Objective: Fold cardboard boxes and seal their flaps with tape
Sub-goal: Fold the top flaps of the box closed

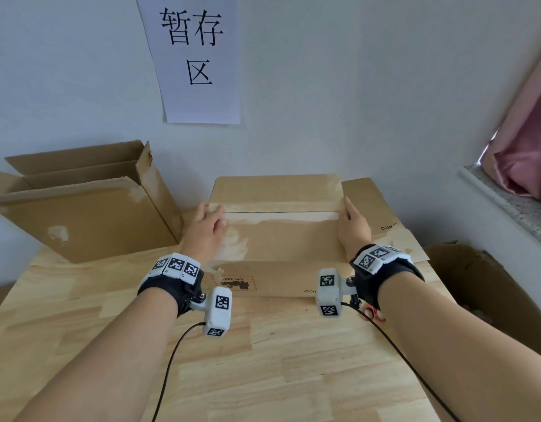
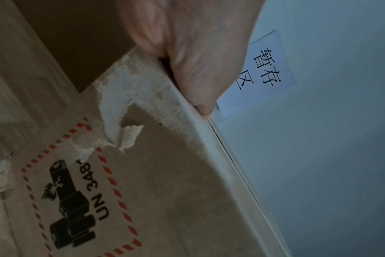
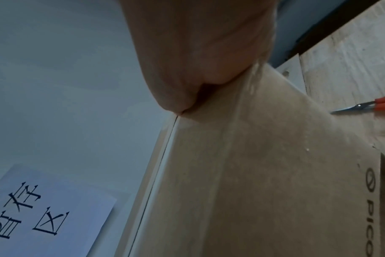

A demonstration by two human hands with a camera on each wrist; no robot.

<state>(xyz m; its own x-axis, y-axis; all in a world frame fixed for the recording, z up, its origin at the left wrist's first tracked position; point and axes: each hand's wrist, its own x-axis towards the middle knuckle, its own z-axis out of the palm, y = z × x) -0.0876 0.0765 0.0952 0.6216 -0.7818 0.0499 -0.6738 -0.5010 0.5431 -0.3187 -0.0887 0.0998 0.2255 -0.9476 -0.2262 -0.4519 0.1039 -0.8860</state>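
A brown cardboard box with torn tape marks stands mid-table, its two top flaps lying down and meeting at a thin seam. My left hand rests on the box's left end at the seam, fingers straight and thumb on top. My right hand lies flat against the right end of the seam. In the left wrist view the left hand presses the edge of the box above a battery warning label. The right wrist view shows the right hand on the box. No tape is in view.
A second box with open flaps stands at the back left. Flat cardboard lies to the right of the task box. Red-handled scissors lie by my right wrist. Another box sits beside the wooden table. The wall is close behind.
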